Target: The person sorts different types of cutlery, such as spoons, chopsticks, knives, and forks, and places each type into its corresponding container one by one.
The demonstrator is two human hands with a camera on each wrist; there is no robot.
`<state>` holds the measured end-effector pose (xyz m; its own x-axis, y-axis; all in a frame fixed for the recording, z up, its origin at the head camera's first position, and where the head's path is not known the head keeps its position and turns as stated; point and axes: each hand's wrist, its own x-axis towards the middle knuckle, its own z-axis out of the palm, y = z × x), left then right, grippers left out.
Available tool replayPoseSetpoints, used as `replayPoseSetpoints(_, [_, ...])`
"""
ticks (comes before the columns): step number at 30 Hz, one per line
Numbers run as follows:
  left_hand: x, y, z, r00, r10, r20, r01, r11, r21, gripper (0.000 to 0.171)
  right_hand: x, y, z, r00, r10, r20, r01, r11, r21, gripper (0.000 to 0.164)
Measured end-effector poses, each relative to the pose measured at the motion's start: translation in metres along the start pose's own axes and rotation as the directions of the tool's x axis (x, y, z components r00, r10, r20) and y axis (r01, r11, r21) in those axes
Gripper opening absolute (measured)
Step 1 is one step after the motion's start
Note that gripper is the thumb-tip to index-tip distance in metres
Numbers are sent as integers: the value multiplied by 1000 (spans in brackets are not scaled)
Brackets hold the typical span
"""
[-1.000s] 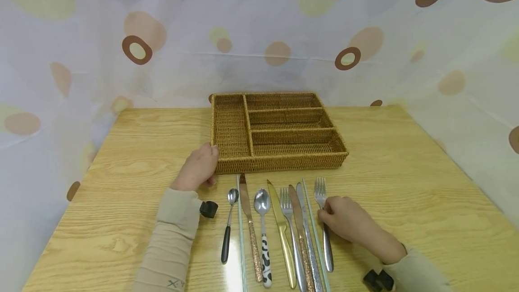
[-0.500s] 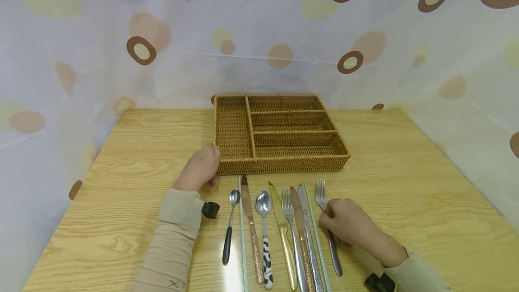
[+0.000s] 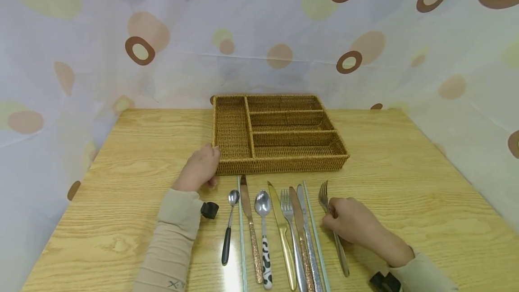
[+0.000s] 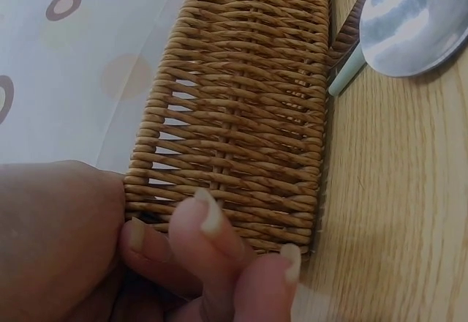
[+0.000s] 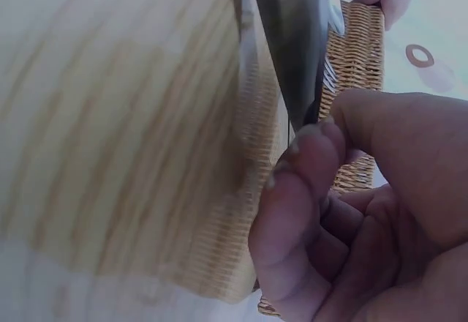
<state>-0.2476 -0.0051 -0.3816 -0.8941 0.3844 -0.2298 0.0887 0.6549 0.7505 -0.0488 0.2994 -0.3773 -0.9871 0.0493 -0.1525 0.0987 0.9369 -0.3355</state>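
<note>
My left hand [image 3: 198,166] grips the front left corner of a woven cutlery tray [image 3: 279,164]. In the left wrist view its fingertips show by the tray's wicker wall [image 4: 234,95]. At the right end of a row of cutlery, my right hand [image 3: 352,221] pinches a fork [image 3: 342,256] between thumb and fingers. The fork's tines point toward the tray and its handle toward me. In the right wrist view the fork's handle [image 5: 292,36] looms large above the pinching fingertips. The tray's four-sided body holds nothing that shows in its compartments.
Left of the fork lie a black-handled small spoon [image 3: 227,242], a spotted-handled spoon [image 3: 265,256], a gold knife [image 3: 282,226], another fork [image 3: 295,247], several more knives and two pale green sticks [image 3: 318,247]. A patterned cloth [image 3: 243,35] hangs behind the wooden table [image 3: 405,184].
The fork in my right hand has turned; its handle end has swung to the right and its tines have rolled sideways. My right hand has shifted slightly right. The left hand keeps its place on the tray.
</note>
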Motion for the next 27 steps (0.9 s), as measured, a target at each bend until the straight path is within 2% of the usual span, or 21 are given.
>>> replayPoseSetpoints(9, [0, -1, 0, 1000, 5, -3, -5, 1000, 3, 62, -2, 0, -11, 996, -84, -32, 82, 996, -45, 21])
replayPoseSetpoints(14, [0, 0, 0, 1000, 3, -6, -3, 1000, 10, 61, -2, -3, -24, 989, -140, -49, 136, 989, -62, 23])
replayPoseSetpoints(19, [-1, 0, 0, 1000, 4, -8, -3, 1000, 6, 60, 1, -7, -38, 984, -161, -73, 156, 985, -67, 22])
replayPoseSetpoints(27, [0, 0, 0, 1000, 3, 1, -3, 1000, -1, 62, 8, -11, -55, 976, -213, -46, 210, 976, -63, 20])
